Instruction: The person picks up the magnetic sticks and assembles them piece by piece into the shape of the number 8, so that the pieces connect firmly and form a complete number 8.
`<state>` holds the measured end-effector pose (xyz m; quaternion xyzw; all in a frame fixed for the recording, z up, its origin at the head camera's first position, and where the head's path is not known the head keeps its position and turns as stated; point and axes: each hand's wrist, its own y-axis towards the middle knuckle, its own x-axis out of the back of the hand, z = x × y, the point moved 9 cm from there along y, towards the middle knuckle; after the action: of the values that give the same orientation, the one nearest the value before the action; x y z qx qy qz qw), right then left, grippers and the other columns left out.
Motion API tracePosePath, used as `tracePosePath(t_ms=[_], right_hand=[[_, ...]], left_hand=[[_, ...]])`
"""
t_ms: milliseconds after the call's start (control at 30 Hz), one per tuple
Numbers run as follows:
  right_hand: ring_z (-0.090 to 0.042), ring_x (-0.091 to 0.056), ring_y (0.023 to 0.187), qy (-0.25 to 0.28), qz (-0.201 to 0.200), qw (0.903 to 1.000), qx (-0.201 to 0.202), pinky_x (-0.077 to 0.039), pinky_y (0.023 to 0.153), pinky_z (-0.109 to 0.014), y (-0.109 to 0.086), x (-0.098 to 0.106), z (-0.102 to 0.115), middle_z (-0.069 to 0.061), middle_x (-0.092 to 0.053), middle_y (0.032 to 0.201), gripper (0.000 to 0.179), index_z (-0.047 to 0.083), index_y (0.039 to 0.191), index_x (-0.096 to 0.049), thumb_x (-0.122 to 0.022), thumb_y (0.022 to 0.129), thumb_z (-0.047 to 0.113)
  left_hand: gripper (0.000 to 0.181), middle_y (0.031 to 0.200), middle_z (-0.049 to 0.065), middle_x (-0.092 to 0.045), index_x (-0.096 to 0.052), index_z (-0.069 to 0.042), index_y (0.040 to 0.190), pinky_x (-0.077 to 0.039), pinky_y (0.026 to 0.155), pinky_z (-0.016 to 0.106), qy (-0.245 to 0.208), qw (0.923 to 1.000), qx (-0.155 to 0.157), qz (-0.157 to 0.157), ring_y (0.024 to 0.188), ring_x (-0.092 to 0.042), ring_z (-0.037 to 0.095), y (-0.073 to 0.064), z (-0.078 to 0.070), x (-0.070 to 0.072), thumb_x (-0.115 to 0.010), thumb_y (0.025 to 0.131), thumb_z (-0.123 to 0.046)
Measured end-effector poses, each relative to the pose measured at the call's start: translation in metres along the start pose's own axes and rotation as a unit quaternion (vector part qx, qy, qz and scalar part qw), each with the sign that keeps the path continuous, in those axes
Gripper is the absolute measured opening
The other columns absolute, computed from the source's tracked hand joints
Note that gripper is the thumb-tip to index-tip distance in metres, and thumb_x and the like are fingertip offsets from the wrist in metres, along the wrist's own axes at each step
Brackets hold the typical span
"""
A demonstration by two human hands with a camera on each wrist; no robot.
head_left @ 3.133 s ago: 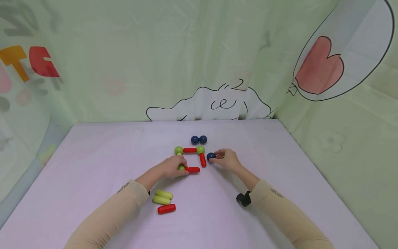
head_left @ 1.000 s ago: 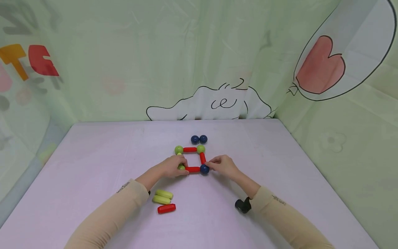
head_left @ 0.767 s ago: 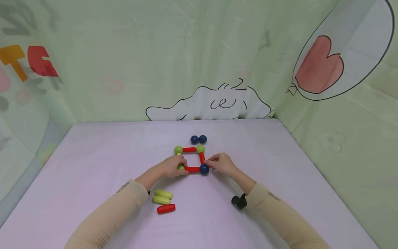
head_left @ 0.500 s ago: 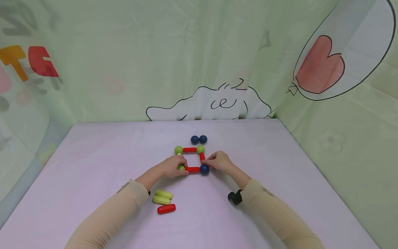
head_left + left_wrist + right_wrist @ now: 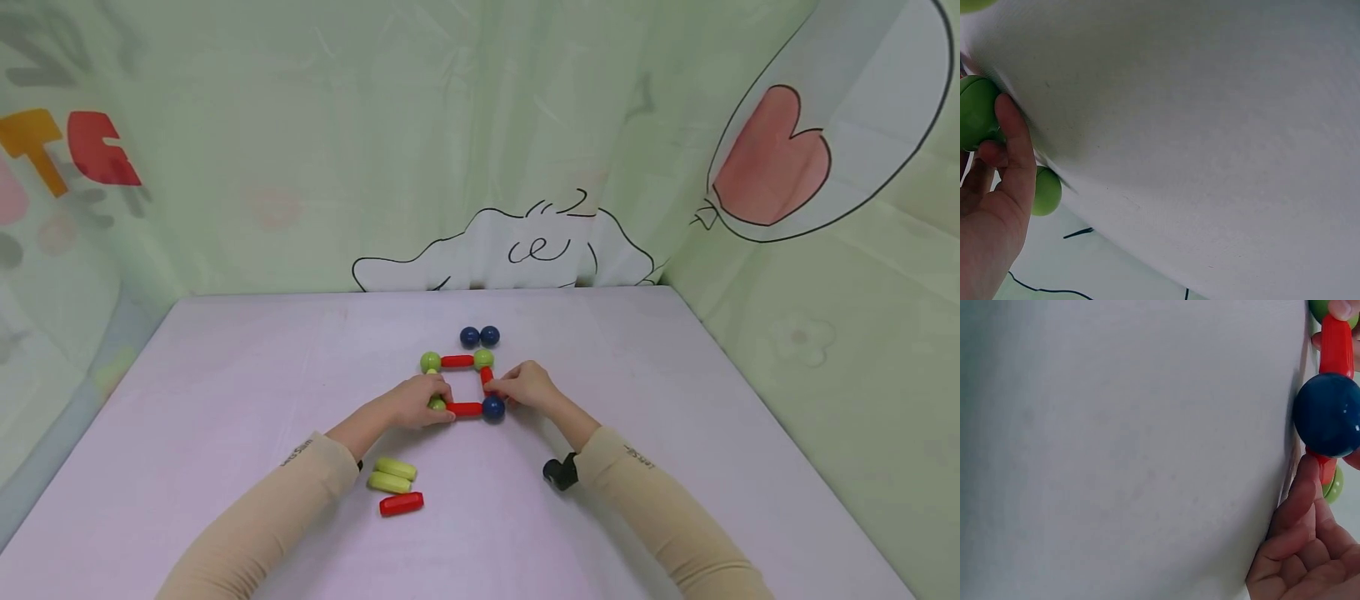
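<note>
A four-sided frame of balls and rods lies on the table. My left hand (image 5: pixel 408 402) grips its near-left green ball (image 5: pixel 977 112), fingers also over the left yellow-green rod, which is mostly hidden. My right hand (image 5: pixel 531 388) pinches the right-hand red rod (image 5: pixel 487 379), just behind the dark blue ball (image 5: pixel 492 407) at the near-right corner. From that ball the front red rod (image 5: pixel 465 409) runs to the left hand. Two green balls, the far-left one (image 5: pixel 431 361) and the far-right one (image 5: pixel 483 359), are joined by the back red rod (image 5: pixel 457 361).
Two dark blue balls (image 5: pixel 480 337) sit side by side behind the frame. Nearer the front, two yellow-green rods (image 5: pixel 392 475) and a loose red rod (image 5: pixel 401 504) lie beside the left forearm. The pale table (image 5: pixel 262 350) backs onto a printed curtain (image 5: pixel 300 167).
My right hand has brought the blue ball in to the near-right corner, where it meets both red rods. Its fingers have then slid from the ball to the right-hand rod. The left hand stays put.
</note>
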<state>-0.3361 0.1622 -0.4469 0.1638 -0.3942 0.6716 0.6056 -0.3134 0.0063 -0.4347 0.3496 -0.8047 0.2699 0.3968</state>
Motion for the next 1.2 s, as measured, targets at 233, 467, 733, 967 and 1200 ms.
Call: tracePosePath(t_ms=[233, 467, 733, 967, 1200], right_hand=[[-0.017, -0.051, 0.07, 0.009, 0.004, 0.9999, -0.006, -0.039, 0.057, -0.02, -0.0017, -0.0001, 0.0001, -0.004, -0.061, 0.072, 0.032, 0.002, 0.088, -0.069, -0.068, 0.08, 0.032], [-0.016, -0.051, 0.067, 0.015, 0.0, 0.9999, -0.006, -0.038, 0.055, -0.02, -0.0031, 0.0003, 0.0002, -0.003, -0.061, 0.069, 0.032, 0.001, 0.087, -0.069, -0.069, 0.079, 0.033], [-0.015, -0.051, 0.064, 0.021, -0.011, 0.9997, -0.008, -0.036, 0.054, -0.02, -0.0046, 0.0008, 0.0002, -0.002, -0.061, 0.067, 0.033, 0.001, 0.088, -0.069, -0.07, 0.079, 0.033], [-0.014, -0.048, 0.059, 0.034, -0.016, 0.9993, -0.004, -0.033, 0.051, -0.02, -0.0054, 0.0, 0.0026, -0.002, -0.06, 0.064, 0.032, 0.001, 0.084, -0.069, -0.07, 0.079, 0.032], [-0.015, -0.049, 0.061, 0.039, -0.024, 0.9989, 0.001, -0.035, 0.052, -0.02, -0.0048, -0.0006, 0.0043, -0.003, -0.059, 0.065, 0.031, 0.001, 0.086, -0.069, -0.07, 0.079, 0.031]], left_hand=[[0.008, 0.083, -0.002, -0.049, -0.063, -0.013, 0.086, -0.039, 0.068, 0.025, -0.002, 1.0, 0.001, -0.002, 0.077, -0.046, 0.012, -0.0002, -0.0003, 0.0004, -0.067, 0.084, -0.02], [0.012, 0.086, -0.002, -0.051, -0.065, -0.012, 0.09, -0.04, 0.07, 0.026, 0.003, 0.9999, 0.012, -0.001, 0.079, -0.047, 0.013, -0.0017, -0.0011, 0.0007, -0.067, 0.083, -0.021], [0.021, 0.095, -0.003, -0.057, -0.067, -0.013, 0.095, -0.043, 0.073, 0.027, 0.074, 0.9971, 0.012, -0.012, 0.079, -0.049, 0.012, -0.0048, -0.0029, 0.0054, -0.069, 0.081, -0.029], [0.02, 0.099, -0.001, -0.059, -0.067, -0.012, 0.095, -0.044, 0.076, 0.028, 0.106, 0.9943, 0.0, -0.015, 0.08, -0.05, 0.013, -0.0054, -0.0038, 0.0088, -0.069, 0.081, -0.027], [0.022, 0.098, 0.001, -0.058, -0.067, -0.009, 0.098, -0.044, 0.078, 0.029, 0.085, 0.9961, -0.01, -0.022, 0.081, -0.05, 0.014, -0.0043, -0.0016, 0.0091, -0.068, 0.082, -0.024]])
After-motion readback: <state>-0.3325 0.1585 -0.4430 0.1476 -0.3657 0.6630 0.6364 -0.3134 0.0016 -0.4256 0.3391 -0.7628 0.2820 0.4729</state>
